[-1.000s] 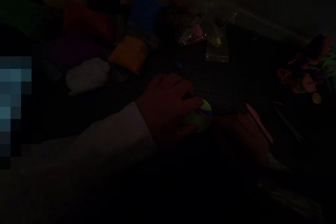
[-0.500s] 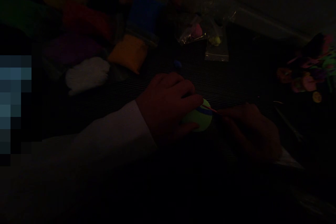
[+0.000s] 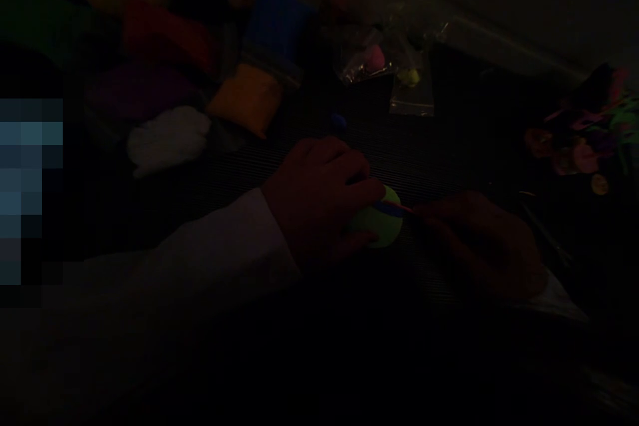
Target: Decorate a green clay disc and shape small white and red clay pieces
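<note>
The view is very dark. My left hand (image 3: 319,203) is closed around the side of a yellow-green rounded piece (image 3: 384,229), which looks like modelling clay, and holds it down on the table. A blue strip (image 3: 392,210) crosses its upper part. From the right comes my right hand (image 3: 482,246), its fingers pinched on a thin pink clay tool (image 3: 407,211). The tool's tip lies along the blue strip; the rest of it is hidden in the hand.
Behind my left hand lie bags of coloured clay: white (image 3: 170,140), orange (image 3: 247,100), blue (image 3: 279,20) and red (image 3: 164,33). A blue lump (image 3: 338,121) sits nearby. Clear bags (image 3: 412,90) are farther back. Small colourful pieces (image 3: 584,146) are heaped right, near a thin tool (image 3: 546,233).
My right hand has drawn back to the right and turned, so the tool's far end no longer shows. Its tip now lies on the blue strip. My left hand stays on the green piece.
</note>
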Motion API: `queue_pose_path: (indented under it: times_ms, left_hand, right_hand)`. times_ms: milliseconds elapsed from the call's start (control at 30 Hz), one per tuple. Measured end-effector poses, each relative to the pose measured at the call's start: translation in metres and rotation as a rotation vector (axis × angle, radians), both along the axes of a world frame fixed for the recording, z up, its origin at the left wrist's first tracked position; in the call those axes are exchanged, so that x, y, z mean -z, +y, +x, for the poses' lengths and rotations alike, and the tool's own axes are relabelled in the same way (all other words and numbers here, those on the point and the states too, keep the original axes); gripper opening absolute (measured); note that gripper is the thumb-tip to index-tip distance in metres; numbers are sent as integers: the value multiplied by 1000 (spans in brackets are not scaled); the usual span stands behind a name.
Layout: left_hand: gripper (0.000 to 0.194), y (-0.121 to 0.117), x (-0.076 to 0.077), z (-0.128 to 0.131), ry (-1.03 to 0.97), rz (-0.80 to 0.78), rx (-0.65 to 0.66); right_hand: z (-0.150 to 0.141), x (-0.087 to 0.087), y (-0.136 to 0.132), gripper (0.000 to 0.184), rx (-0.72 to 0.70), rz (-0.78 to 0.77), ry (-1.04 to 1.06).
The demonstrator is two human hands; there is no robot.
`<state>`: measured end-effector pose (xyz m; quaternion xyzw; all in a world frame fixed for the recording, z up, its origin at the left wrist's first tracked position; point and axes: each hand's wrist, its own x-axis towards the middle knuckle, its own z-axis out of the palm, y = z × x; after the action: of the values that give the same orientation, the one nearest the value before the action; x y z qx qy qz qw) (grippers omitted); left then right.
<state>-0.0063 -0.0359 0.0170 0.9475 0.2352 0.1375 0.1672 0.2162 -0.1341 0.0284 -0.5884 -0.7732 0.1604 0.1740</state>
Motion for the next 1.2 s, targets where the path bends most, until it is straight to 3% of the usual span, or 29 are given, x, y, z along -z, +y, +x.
queue_pose_path:
  times_ms: [900, 1200]
  left_hand:
    - [48, 1, -1, 0, 27, -17, 2]
    - [49, 3, 0, -2, 6, -2, 8]
  right_hand:
    - [-24, 11, -10, 18, 102, 119, -125]
    - [-24, 8, -9, 17, 57, 125, -90]
